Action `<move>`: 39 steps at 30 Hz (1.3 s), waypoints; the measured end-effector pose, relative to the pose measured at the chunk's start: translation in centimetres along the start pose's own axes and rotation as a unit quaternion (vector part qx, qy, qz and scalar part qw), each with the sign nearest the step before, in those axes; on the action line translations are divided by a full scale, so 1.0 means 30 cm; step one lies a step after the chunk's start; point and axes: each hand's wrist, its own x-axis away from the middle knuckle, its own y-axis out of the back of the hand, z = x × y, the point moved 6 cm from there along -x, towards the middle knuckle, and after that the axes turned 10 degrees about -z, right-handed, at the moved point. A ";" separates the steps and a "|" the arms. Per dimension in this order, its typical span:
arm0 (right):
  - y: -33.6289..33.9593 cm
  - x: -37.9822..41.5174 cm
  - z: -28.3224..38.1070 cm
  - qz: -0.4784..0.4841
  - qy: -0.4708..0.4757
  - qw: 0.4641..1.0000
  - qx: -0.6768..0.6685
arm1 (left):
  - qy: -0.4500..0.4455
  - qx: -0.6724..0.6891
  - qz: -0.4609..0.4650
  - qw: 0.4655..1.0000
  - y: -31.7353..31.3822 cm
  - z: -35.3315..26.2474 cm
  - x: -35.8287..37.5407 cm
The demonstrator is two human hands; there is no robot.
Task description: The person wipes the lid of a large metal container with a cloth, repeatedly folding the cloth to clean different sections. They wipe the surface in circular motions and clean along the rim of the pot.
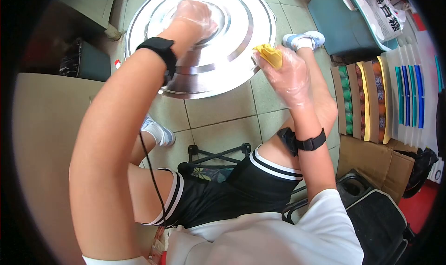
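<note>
A large round stainless steel lid (209, 81) with concentric rings fills the top middle of the head view. My left hand (194, 18), in a clear plastic glove, is closed at the lid's centre, its fingers curled down where a handle would be; the grip itself is hidden beneath the hand. To the right of the lid, above my right knee, my right hand (290, 74) wears a clear glove too. Its fingers are closed around a crumpled yellow cloth (270, 55), which sticks out past the thumb side near the lid's rim.
At the upper right stands a blue-grey bin (341, 21) with a white printed bag (384, 16). Packed cartons (367, 100) and a brown cardboard box (374, 165) line the right side. A beige cabinet (51, 163) borders the left. A folding stool frame (216, 156) is below me.
</note>
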 end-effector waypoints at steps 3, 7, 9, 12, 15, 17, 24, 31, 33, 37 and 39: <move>-0.014 -0.088 -0.005 0.030 0.033 0.994 0.100 | 0.063 0.001 0.060 0.996 -0.019 0.008 -0.012; -0.037 -0.199 -0.074 0.067 -0.023 0.987 0.146 | 0.047 0.037 0.027 0.998 -0.024 0.020 0.011; -0.054 -0.221 -0.084 0.078 -0.051 0.984 0.150 | 0.069 0.060 0.000 0.996 -0.032 0.036 0.023; -0.066 -0.212 -0.066 0.072 -0.025 0.982 0.175 | 0.086 0.060 -0.028 0.994 -0.036 0.034 0.033; -0.058 -0.158 -0.032 0.086 -0.016 0.979 0.186 | 0.113 0.055 -0.010 0.992 -0.025 0.037 0.026; -0.057 -0.089 0.032 0.129 0.040 0.975 0.176 | 0.115 0.056 0.020 0.992 -0.023 0.037 0.025; -0.068 0.095 0.207 0.081 0.146 0.984 0.062 | 0.116 0.041 0.021 0.992 -0.040 0.031 0.024; -0.052 -0.097 0.009 0.131 0.013 0.976 0.173 | 0.099 0.067 -0.017 0.993 -0.038 0.036 0.035; -0.067 -0.187 -0.041 0.133 -0.014 0.966 0.220 | 0.114 0.059 -0.048 0.991 -0.049 0.041 0.032; -0.083 -0.273 -0.050 0.112 -0.012 0.968 0.223 | 0.114 0.055 -0.028 0.992 -0.035 0.039 0.026; -0.084 -0.271 -0.049 0.104 -0.010 0.970 0.219 | 0.122 0.050 -0.010 0.991 -0.028 0.038 0.029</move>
